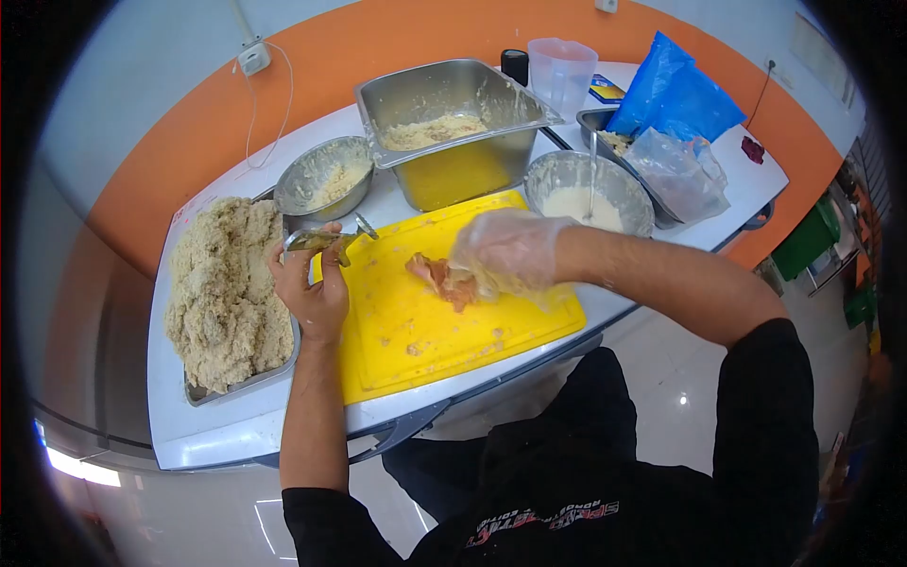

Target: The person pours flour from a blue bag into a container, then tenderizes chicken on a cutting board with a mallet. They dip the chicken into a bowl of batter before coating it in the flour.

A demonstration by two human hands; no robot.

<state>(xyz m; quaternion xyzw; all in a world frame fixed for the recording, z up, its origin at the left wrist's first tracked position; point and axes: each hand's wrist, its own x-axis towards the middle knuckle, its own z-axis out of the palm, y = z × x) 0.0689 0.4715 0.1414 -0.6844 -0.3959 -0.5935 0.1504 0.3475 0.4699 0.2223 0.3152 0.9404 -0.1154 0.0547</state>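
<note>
My left hand [316,288], bare, is closed around a shiny metal tool [316,240] with a short crosswise end, held above the left edge of a yellow cutting board [397,345]. Its exact kind is hard to make out. My right hand [505,253] wears a clear plastic glove smeared with a pale coating. It grips a piece of raw meat [439,276] at the middle of the board; the glove hides part of the meat and the fingertips are blurred. Small scraps and wet smears dot the board.
A tray heaped with crumbs [227,293] stands left. Behind the board are a small metal bowl [326,180], a deep steel pan [463,170] and a bowl of pale batter [581,203]. Farther right sit a clear jug [562,76], a blue bag [675,94] and a plastic bag [675,175].
</note>
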